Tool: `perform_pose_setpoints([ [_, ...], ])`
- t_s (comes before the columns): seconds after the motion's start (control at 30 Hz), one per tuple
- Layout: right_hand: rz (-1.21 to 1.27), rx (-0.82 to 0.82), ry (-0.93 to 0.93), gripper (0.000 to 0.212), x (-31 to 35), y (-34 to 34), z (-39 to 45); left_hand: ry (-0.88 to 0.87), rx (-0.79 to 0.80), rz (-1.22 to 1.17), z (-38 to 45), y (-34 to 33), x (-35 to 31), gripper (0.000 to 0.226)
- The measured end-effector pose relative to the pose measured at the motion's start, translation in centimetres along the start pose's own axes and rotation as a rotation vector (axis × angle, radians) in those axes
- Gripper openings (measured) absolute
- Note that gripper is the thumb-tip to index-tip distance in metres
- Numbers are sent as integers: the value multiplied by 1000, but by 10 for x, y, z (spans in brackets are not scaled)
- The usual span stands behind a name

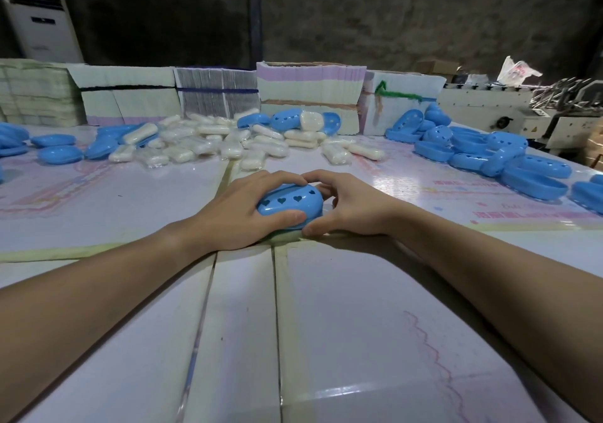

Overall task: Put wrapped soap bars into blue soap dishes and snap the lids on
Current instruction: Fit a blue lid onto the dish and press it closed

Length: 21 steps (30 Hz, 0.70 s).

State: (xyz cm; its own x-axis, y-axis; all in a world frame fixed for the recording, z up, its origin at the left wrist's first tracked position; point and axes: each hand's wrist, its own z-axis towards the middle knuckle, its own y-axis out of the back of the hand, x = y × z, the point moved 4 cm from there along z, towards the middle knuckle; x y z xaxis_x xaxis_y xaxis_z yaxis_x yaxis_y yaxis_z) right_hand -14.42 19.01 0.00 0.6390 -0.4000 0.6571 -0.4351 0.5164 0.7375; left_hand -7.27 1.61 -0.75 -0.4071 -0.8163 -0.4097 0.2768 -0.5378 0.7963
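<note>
1. The fingers (280,179) of the left hand (238,213) curl over the top of a blue soap dish (288,202), and the thumb presses on its near edge.
2. The right hand (352,208) grips the same dish from the other side. Its fingers bend around the far end, and its thumb lies low by the table (359,324).
3. The fingertips of both hands almost meet on top of the dish.
4. The dish sits on the table in the middle, closed up, with a row of little heart holes in its lid.
5. Behind the hands is a big pile of white wrapped soap bars (208,143).
6. To the right, well apart from the hands, lies a heap of blue dish parts (489,155).
7. On the left lie some more blue dishes (60,153).
8. Tall stacks of flat card (215,92) stand like a wall at the back of the table.
9. A white machine (509,109) stands far off on the right.
10. A tall white air cooler (39,17) stands in the far left corner.
</note>
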Motion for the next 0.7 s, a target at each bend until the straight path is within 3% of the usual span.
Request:
perform_pose_setpoints([
  [0.23, 65, 17, 1, 73, 1, -3, 1, 12, -33, 71, -1, 2, -5, 63],
  [0.57, 121, 8, 20, 70, 4, -4, 0, -52, 60, 372, 9, 7, -14, 68],
  [0.7, 123, 12, 28, 69, 7, -5, 0, -18, 44, 311, 4, 2, -12, 65],
])
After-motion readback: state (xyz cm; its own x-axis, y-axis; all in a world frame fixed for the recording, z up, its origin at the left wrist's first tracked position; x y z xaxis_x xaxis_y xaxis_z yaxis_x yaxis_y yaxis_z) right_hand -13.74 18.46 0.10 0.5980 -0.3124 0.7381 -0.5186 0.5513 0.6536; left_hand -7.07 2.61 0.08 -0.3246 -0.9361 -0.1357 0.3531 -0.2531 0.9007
